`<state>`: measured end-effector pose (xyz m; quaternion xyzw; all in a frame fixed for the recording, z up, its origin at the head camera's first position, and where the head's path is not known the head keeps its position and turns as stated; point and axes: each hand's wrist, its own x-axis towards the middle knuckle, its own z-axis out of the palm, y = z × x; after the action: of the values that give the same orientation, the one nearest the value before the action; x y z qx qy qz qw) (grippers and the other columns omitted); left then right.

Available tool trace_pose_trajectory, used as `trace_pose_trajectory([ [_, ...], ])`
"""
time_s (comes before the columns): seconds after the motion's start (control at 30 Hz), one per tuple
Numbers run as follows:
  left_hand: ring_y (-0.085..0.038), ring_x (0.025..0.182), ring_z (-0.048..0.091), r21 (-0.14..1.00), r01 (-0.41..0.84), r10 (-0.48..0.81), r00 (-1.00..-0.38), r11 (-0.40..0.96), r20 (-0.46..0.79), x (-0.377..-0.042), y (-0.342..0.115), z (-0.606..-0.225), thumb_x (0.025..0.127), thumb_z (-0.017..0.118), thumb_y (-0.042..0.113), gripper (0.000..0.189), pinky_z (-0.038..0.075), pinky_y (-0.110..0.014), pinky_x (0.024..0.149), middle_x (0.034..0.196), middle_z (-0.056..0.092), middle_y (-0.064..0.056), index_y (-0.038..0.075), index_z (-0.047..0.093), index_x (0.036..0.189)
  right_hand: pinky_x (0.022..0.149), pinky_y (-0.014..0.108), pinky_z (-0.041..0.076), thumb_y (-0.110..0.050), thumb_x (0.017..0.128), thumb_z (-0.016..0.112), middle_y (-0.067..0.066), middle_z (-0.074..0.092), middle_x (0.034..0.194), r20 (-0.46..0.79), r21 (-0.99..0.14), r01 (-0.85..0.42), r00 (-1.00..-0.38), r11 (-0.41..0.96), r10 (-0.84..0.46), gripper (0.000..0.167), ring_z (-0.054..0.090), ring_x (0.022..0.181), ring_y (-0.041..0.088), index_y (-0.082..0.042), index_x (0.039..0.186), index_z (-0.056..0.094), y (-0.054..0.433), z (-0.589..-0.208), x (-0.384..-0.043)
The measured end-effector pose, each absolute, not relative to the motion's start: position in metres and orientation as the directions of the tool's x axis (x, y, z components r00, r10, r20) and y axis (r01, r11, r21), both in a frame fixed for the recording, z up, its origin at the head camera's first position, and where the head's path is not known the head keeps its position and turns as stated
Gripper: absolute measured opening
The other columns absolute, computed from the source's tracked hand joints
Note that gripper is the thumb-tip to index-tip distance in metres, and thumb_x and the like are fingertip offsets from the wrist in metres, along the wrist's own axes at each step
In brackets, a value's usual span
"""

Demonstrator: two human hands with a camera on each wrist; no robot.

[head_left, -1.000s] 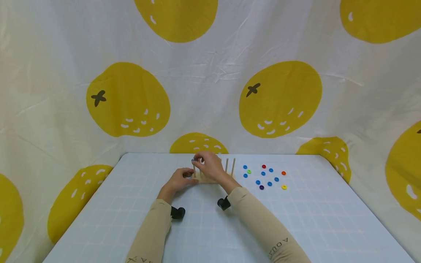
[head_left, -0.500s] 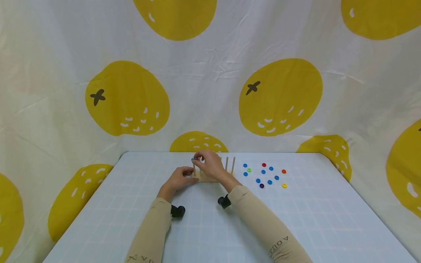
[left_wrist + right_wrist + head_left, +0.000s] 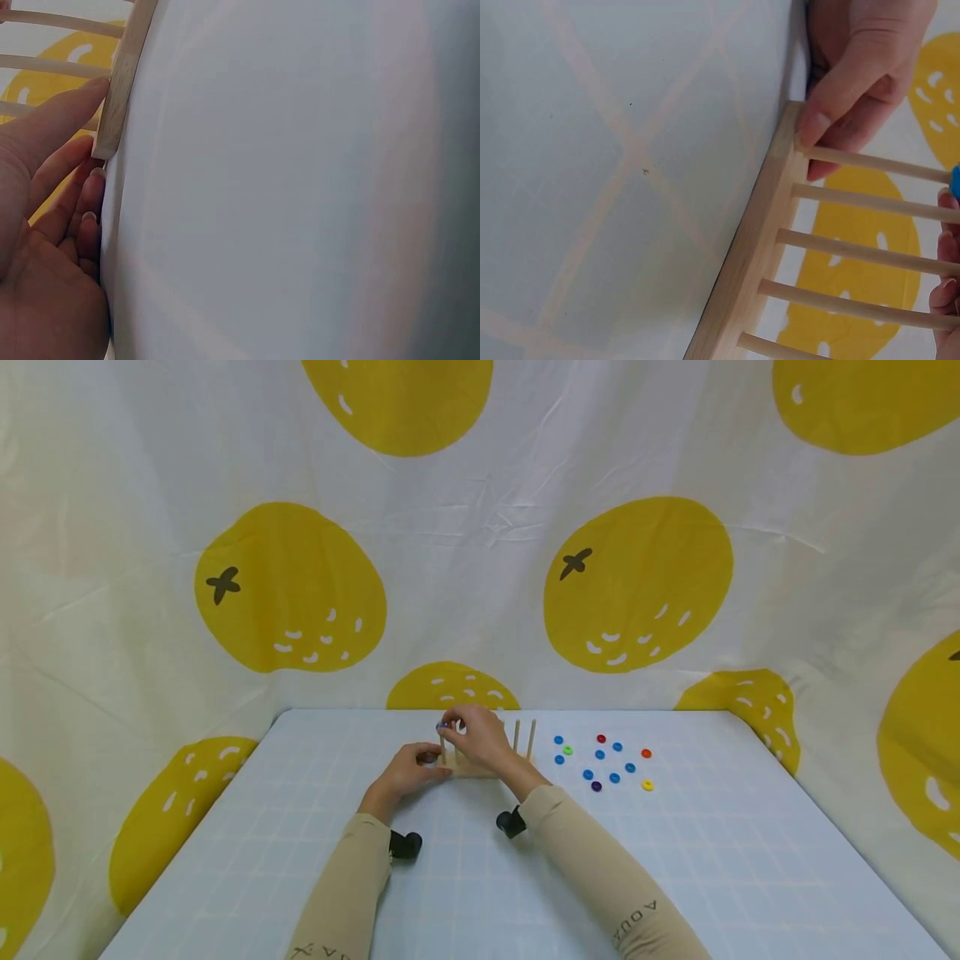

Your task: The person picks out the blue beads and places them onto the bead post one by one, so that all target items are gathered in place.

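Observation:
A pale wooden stand [image 3: 478, 770] with a row of upright pegs stands on the table at the back. My left hand [image 3: 407, 772] grips the left end of its base; in the right wrist view the thumb [image 3: 832, 109] lies on the base beside the end peg and the other fingers are behind. At the top of that leftmost peg, my right hand [image 3: 482, 737] pinches a small blue ring [image 3: 955, 182]. The right hand hides the middle pegs in the head view. In the left wrist view the base end [image 3: 114, 120] shows between left thumb and fingers.
Right of the stand lie several loose rings: blue [image 3: 588, 774], red [image 3: 601, 738], orange [image 3: 647, 753], green [image 3: 567, 750], yellow [image 3: 648, 785] and dark purple [image 3: 596, 786]. A light checked cloth [image 3: 480, 893] covers the table. Behind hangs a curtain [image 3: 465, 568] with yellow fruit prints.
Both hands hold nearly the same positions at the stand, with the blue ring still at the peg's top. The head view shifts slightly; the loose rings lie as before.

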<state>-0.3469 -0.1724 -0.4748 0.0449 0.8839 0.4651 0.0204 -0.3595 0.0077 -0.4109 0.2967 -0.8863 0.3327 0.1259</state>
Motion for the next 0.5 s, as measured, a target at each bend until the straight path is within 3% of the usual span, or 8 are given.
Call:
trace_pose_trajectory([
  [0.5, -0.029, 0.113, 0.059, 0.822, 0.049, 0.093, -0.996, 0.567, -0.005, -0.3466, -0.1716, -0.4737, 0.085, 0.086, 0.021, 0.051, 0.048, -0.049, 0.103, 0.122, 0.068, -0.013, 0.003, 0.068, 0.129, 0.082, 0.033, 0.052, -0.022, 0.100, 0.069, 0.000, 0.071, 0.101, 0.395, -0.549, -0.604, -0.796, 0.577, -0.458, 0.016, 0.064, 0.097, 0.025, -0.010, 0.109, 0.073, 0.0101, -0.4077, -0.3583],
])
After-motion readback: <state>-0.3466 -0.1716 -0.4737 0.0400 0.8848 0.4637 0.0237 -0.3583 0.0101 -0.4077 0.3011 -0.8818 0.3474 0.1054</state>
